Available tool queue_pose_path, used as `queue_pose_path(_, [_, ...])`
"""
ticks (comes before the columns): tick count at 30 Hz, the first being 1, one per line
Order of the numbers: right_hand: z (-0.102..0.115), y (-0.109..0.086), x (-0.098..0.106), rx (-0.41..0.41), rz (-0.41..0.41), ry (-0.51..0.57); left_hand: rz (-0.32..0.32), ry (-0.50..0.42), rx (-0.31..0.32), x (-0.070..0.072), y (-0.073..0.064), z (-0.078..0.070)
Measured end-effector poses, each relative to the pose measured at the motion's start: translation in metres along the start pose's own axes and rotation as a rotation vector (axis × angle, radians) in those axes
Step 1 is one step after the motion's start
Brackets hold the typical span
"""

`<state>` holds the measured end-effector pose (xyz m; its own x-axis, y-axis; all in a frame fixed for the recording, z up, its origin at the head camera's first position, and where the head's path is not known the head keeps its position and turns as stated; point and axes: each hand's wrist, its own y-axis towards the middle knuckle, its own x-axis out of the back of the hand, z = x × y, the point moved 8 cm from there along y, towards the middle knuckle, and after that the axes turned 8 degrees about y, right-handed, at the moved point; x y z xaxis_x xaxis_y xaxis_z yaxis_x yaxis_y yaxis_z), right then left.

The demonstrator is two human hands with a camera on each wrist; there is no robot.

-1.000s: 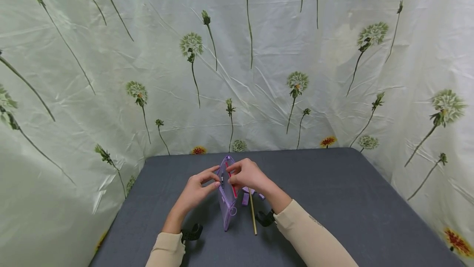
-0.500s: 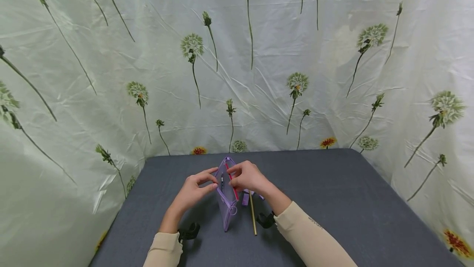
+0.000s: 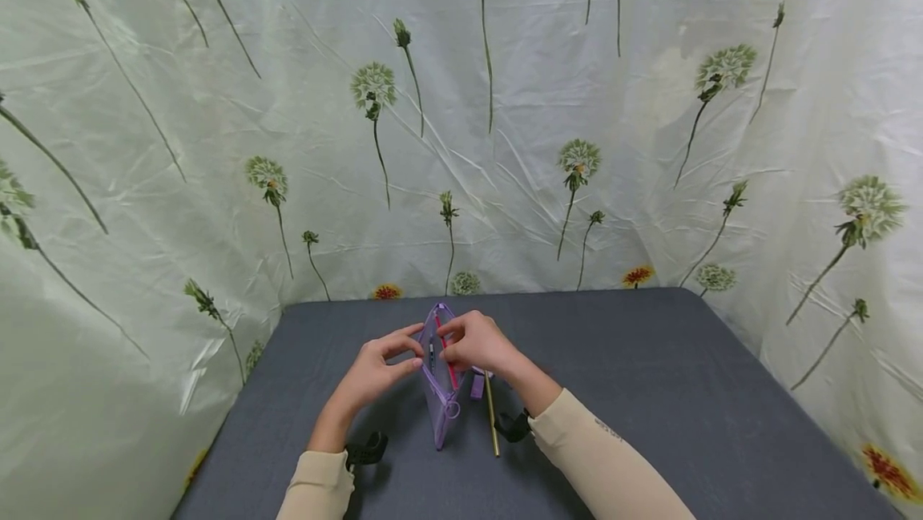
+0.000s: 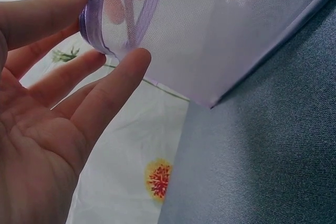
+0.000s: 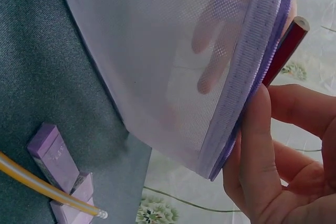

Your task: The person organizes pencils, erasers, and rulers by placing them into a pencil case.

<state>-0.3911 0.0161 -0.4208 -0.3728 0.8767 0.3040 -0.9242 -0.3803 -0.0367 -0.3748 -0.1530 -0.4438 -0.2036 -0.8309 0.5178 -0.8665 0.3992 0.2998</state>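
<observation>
I have the pouch (image 3: 436,416) standing on edge on the bench (image 3: 613,384), left of the middle, its length running from the near edge toward the far one. It seems too limp to gape by itself, so I judge that is why both my hands are at its mouth.

My left hand (image 3: 375,365) pinches the rim on the side toward the bench's left edge, thumb and a finger at the zip, the other fingers spread outside the mesh; drawing that side outward would give me a gap to see into. My right hand (image 3: 481,344) is clamped on the red pencil (image 5: 287,48), fingertips together at the other side of the mouth. The pencil lies lengthwise along the inside of the zip (image 5: 239,83), which looks sensible for a long thing in a long pouch; one end sticks out past the rim. How much of it my fingers grip, and how much cloth with it, I cannot tell.

Something dark and white shows inside the mouth, too small to name.

Toward the bench's right edge, just beside the pouch, lie purple blocks (image 5: 58,161) and the gold pencil (image 5: 52,193), which points at the near edge with its other end crossing the blocks. Placed there, they would be within short reach of my right hand.
</observation>
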Motion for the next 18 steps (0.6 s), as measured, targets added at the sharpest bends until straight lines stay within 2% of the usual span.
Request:
queue_pose_path(6, [0.0017, 0.0015, -0.0026, 0.004, 0.005, -0.02, 0.013, -0.005, -0.008, 0.001, 0.0007, -0.0011])
queue_pose_path(13, [0.0024, -0.0008, -0.0002, 0.018, -0.004, -0.047, 0.011, 0.004, 0.012, 0.0019, 0.0017, -0.0013])
queue_pose_path(18, [0.0037, -0.0025, -0.0025, 0.045, 0.016, -0.104, 0.005, 0.023, 0.016, 0.0028, -0.0001, -0.0005])
